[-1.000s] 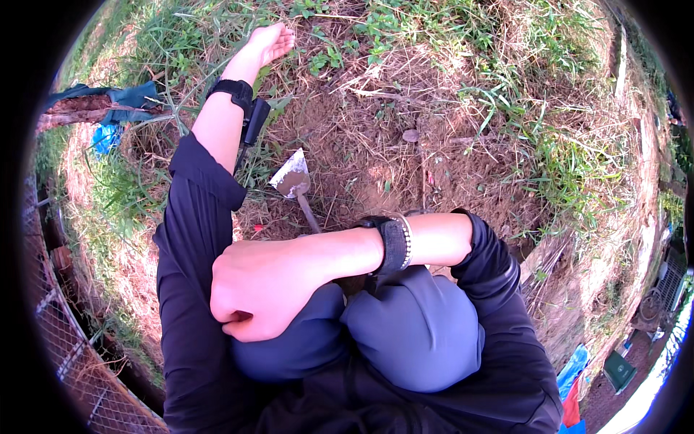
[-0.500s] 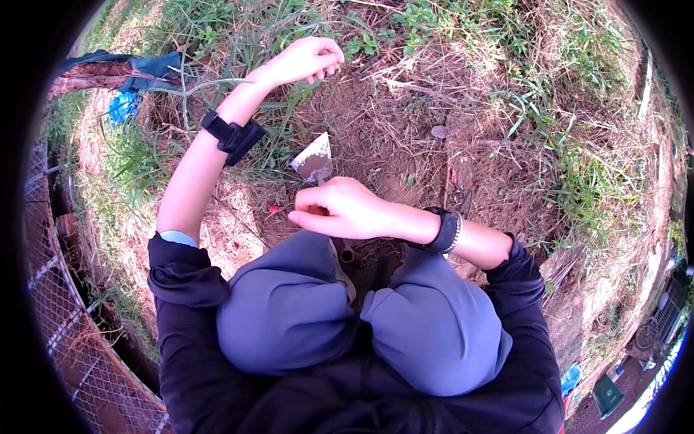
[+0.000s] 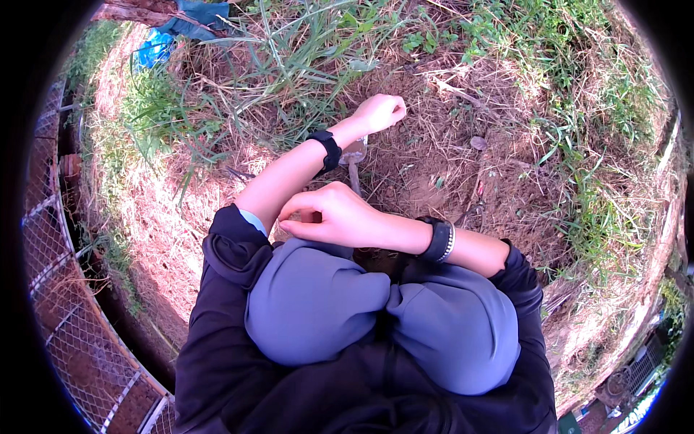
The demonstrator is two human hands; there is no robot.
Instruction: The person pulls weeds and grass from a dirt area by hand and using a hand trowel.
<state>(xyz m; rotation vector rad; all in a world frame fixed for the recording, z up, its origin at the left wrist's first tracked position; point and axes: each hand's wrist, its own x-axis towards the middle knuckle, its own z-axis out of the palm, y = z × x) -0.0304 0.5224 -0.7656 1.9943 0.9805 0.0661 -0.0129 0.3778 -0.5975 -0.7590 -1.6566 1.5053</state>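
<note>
My right hand is closed around the handle of a small trowel, just in front of my knees. The trowel's neck points away from me, and its soil-smeared blade is partly covered by my left forearm. Farther out, my left hand is held over the bare soil with its fingers curled together. Whatever may be in those fingers is hidden. A dark band circles each wrist, and my right one also has a bracelet.
Tufts of grass grow beyond my left hand, with more weeds to the right. Dry straw and twigs litter the ground. A wire mesh fence runs along the left. A blue plastic piece lies at the far left, near a post.
My left hand has moved right and nearer to me, from the grass to above the soil, and its forearm now covers part of the trowel blade. The view has shifted slightly.
</note>
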